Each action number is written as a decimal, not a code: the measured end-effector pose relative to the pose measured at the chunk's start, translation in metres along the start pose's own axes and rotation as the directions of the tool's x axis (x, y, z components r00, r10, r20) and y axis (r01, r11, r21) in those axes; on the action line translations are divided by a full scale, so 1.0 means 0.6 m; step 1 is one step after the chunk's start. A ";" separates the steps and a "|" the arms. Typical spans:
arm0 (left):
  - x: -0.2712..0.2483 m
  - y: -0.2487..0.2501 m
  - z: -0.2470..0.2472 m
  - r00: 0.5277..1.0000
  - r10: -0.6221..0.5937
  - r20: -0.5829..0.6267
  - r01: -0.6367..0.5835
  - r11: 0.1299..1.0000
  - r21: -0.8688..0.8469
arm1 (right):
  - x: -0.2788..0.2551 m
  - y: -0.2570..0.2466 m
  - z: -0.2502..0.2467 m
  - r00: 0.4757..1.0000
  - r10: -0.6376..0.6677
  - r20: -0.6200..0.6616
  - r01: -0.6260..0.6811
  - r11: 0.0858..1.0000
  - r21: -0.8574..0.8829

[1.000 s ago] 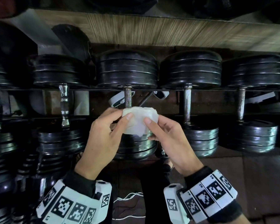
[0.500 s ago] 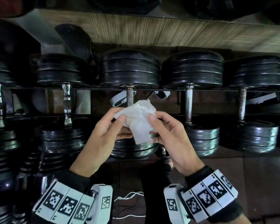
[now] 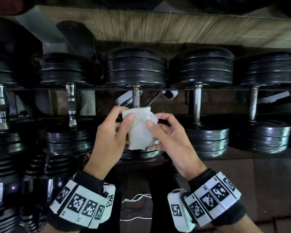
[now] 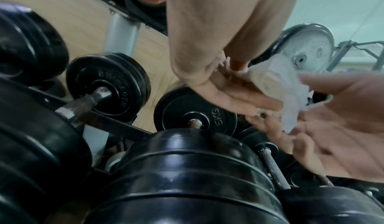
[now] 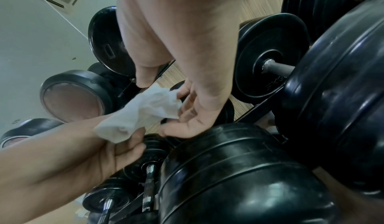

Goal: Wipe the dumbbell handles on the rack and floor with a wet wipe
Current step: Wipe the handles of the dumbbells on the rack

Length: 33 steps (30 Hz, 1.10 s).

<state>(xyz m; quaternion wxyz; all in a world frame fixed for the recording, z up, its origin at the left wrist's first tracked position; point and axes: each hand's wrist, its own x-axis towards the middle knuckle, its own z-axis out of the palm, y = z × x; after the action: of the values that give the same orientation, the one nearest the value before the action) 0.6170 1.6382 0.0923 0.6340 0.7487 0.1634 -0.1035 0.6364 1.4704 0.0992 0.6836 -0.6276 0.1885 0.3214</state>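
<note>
A crumpled white wet wipe [image 3: 139, 128] [image 4: 276, 89] [image 5: 145, 112] is held between both hands in front of the rack. My left hand [image 3: 114, 132] pinches its left side with thumb and fingers. My right hand [image 3: 163, 132] pinches its right side. Just behind the wipe stands the middle dumbbell's rusty handle [image 3: 135, 98], its lower part hidden by the wipe and hands. More black dumbbells sit on the rack: a chrome handle [image 3: 71, 105] to the left and dull handles [image 3: 196, 103] [image 3: 253, 103] to the right.
The rack's black rail [image 3: 208, 89] runs across under the far plates. Smaller dumbbells [image 3: 10, 174] are stacked low at the left. Dark tiled floor [image 3: 259, 182] lies at the right, with a white cord [image 3: 134, 199] between my wrists. A wood-grain wall panel [image 3: 158, 26] stands behind the rack.
Both hands have kept working the wipe, which went from bunched to hanging longer and now folded again. The hands stayed in front of the middle dumbbell.
</note>
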 end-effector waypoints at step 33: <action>0.000 0.032 0.013 0.927 -0.250 0.280 0.327 0.903 -0.277 | 0.007 -0.028 -0.026 0.993 -0.116 -0.021 0.117 0.974 0.194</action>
<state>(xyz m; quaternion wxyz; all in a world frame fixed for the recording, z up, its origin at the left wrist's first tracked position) 0.6247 1.6279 0.1087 0.7387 0.5859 0.2108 -0.2580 0.6529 1.4558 0.1067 0.7585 -0.5692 0.1852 0.2579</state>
